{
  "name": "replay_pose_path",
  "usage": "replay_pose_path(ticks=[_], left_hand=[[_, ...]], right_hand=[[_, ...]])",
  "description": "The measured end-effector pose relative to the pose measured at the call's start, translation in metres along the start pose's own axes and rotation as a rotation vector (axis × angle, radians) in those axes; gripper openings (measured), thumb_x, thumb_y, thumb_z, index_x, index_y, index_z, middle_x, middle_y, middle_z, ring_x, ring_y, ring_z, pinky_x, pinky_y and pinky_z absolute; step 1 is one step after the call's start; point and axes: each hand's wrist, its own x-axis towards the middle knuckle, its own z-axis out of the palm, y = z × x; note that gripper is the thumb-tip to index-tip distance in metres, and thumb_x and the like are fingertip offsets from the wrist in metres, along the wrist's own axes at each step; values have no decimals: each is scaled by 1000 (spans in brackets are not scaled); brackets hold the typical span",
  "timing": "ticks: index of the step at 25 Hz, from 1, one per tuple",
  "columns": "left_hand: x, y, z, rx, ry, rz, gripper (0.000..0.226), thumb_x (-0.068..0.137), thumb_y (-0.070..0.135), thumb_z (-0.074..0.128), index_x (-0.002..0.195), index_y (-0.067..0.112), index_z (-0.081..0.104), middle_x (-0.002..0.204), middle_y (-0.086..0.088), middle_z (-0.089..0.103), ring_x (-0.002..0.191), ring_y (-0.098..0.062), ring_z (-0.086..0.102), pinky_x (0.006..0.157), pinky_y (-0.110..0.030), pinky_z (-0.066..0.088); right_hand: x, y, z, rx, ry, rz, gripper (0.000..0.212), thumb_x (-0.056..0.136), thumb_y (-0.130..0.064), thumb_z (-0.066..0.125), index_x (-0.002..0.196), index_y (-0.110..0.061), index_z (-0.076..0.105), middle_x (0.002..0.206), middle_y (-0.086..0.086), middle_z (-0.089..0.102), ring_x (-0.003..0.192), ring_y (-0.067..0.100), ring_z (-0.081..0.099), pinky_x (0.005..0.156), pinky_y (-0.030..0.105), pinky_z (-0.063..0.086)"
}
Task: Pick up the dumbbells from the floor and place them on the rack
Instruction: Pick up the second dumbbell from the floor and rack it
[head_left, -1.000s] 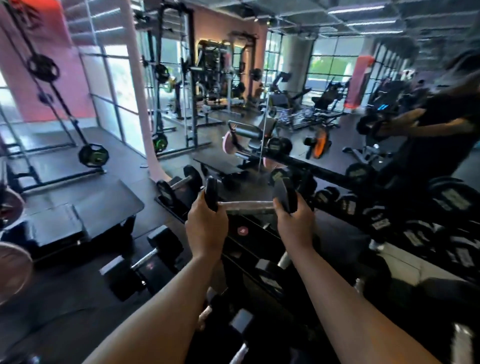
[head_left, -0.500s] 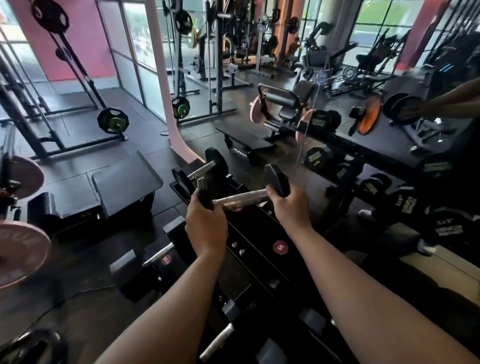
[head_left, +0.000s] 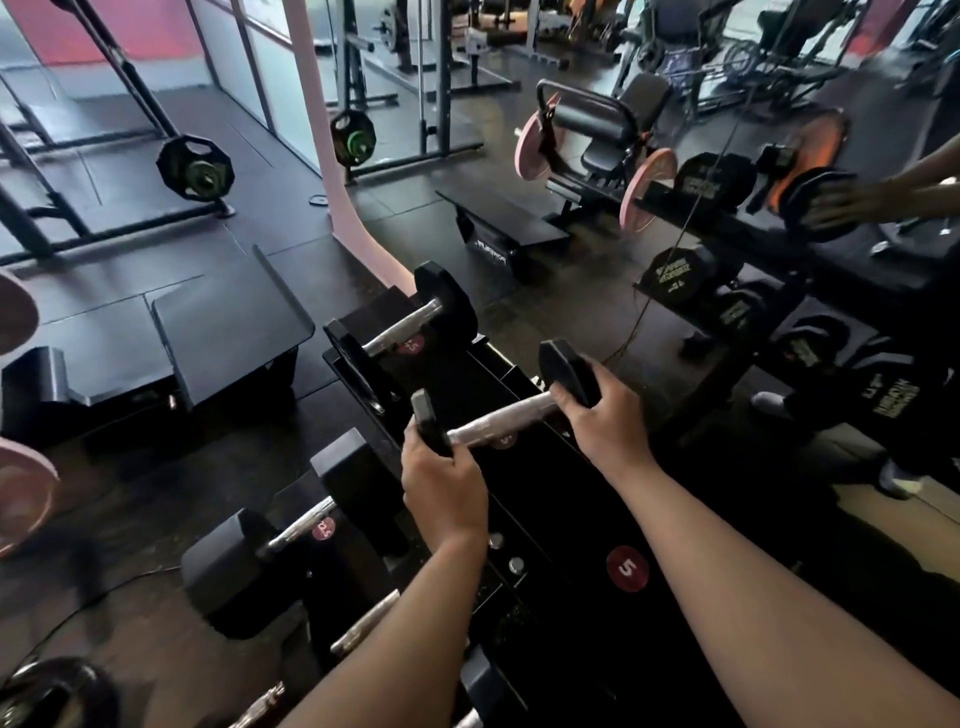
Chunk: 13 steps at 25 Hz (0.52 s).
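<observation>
The dumbbell is held by both hands over the top shelf of the rack. The left hand is closed on the near head, fingers wrapped round its edge. The right hand is closed on the far head, thumb over its rim. The chrome handle between the two hands is bare and tilts, with the far head higher than the near one.

Change over the last second: the dumbbell has come down from roughly level, at a height well above the rack, to a tilted position close over the shelf. The hands have kept the same hold on both heads throughout. The view has also pitched downward, so more of the rack top is now visible, including the red "5" marker on the shelf nearer the person.

Whether the near head already touches the shelf cannot be told; the left hand hides the contact point. A second, racked dumbbell sits at the far end of the rack, just beyond the held one. A larger dumbbell lies on the lower tier, left of the rack top.

Judgement: the placing step is nearly complete. Lowering and release remain. Fingers wrapped under the heads risk being pinched against the shelf.
</observation>
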Motion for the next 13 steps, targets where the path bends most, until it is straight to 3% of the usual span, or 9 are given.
replay_pose_path(ticks=[4, 7, 10, 13], left_hand=[[24, -17, 13, 32, 5, -29, 44, 93, 20, 61, 136, 12, 53, 123, -5, 65, 113, -23, 62, 98, -41, 48], [25, -19, 20, 5, 54, -46, 44, 93, 19, 60, 135, 14, 51, 126, -3, 62, 111, -21, 63, 96, -41, 50], [16, -19, 22, 13, 52, -39, 48, 95, 17, 58, 141, 15, 45, 136, -1, 55, 113, -17, 61, 94, -30, 47], [3, -16, 25, -2, -2, -52, 56, 98, 15, 57, 150, 15, 34, 153, -4, 40, 94, 10, 56, 80, -3, 37]], right_hand=[[21, 11, 27, -11, -36, -14, 40, 90, -21, 73, 129, -16, 66, 107, -11, 66, 101, 1, 57, 81, -6, 33], [35, 17, 36, -33, -66, -34, 39, 90, -23, 73, 128, -17, 66, 104, -14, 64, 100, 2, 59, 80, -8, 32], [36, 28, 34, -27, -108, -16, 39, 91, -29, 72, 129, -23, 65, 109, -15, 66, 104, 2, 61, 87, -1, 38], [34, 38, 30, -4, -183, 56, 39, 91, -36, 71, 128, -26, 65, 112, -12, 70, 109, 6, 63, 98, 22, 49]])
